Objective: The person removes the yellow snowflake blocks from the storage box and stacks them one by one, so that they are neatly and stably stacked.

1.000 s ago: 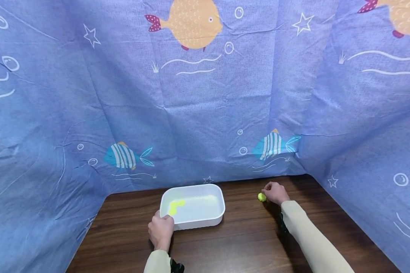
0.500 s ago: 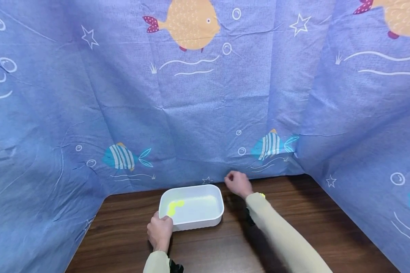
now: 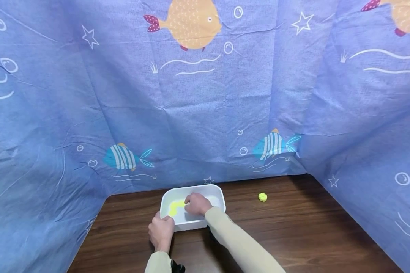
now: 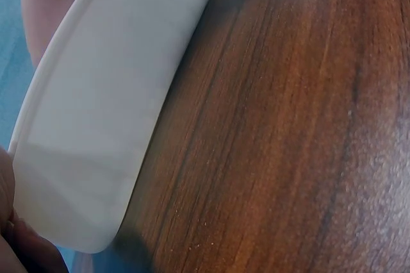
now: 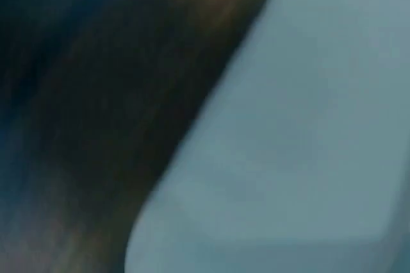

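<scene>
Head: R hand [image 3: 197, 204] over wht tub [image 3: 190, 226]

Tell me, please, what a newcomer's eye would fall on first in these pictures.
Probably the blue fish-print curtain filling the background. Then the white tub on the brown table, its near-left corner held by the left grip, and a lone yellow piece to the tub's right.

right hand [image 3: 197, 204]: hold unclear | yellow pieces [image 3: 173, 208]: merged, uncountable | right-wrist view: blurred
</scene>
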`<action>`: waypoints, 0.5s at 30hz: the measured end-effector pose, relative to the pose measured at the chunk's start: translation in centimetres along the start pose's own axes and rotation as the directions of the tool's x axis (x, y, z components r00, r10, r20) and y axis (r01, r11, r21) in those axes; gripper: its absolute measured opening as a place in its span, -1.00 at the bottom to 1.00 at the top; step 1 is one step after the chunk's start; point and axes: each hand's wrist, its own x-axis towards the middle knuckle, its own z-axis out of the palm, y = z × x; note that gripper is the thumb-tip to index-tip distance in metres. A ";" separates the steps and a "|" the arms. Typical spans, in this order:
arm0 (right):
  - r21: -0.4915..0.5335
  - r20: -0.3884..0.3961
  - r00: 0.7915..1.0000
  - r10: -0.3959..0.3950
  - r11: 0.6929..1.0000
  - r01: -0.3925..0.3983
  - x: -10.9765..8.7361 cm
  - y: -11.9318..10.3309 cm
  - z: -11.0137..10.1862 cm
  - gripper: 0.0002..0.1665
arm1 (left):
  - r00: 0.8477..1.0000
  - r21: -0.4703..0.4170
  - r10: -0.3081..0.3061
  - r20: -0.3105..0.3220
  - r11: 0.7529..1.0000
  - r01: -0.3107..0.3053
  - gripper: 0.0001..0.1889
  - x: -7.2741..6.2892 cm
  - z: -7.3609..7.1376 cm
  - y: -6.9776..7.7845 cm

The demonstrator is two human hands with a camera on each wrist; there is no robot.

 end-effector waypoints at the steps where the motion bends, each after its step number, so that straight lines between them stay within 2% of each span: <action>1: -0.013 0.015 1.000 0.018 1.000 -0.017 0.0 -0.3 0.4 -0.67 | 1.000 -0.002 0.004 -0.005 1.000 -0.004 -0.49 0.0 0.0 0.0; 3: -0.037 0.031 0.999 0.044 0.998 -0.043 0.1 -0.8 0.9 -0.61 | 1.000 -0.005 0.009 -0.013 1.000 -0.009 -0.50 0.0 0.0 0.0; 5: -0.088 0.044 0.998 0.035 0.996 -0.031 0.1 -1.1 1.3 -0.57 | 1.000 -0.007 0.011 -0.015 1.000 -0.011 -0.51 0.0 0.0 0.0; 9: -0.197 0.123 0.992 -0.021 0.979 0.045 0.0 -1.3 1.4 -0.72 | 1.000 -0.007 0.005 -0.011 1.000 -0.005 -0.51 0.0 0.0 -0.1; 12: -0.248 0.198 0.980 -0.009 0.967 0.060 -0.2 -1.4 1.1 -0.77 | 1.000 -0.005 0.000 -0.010 1.000 0.000 -0.50 0.0 0.0 -0.1; 15: -0.284 0.215 0.976 0.009 0.957 0.054 -0.4 -1.3 0.7 -0.79 | 1.000 -0.005 -0.006 -0.008 1.000 0.006 -0.49 0.0 0.1 -0.1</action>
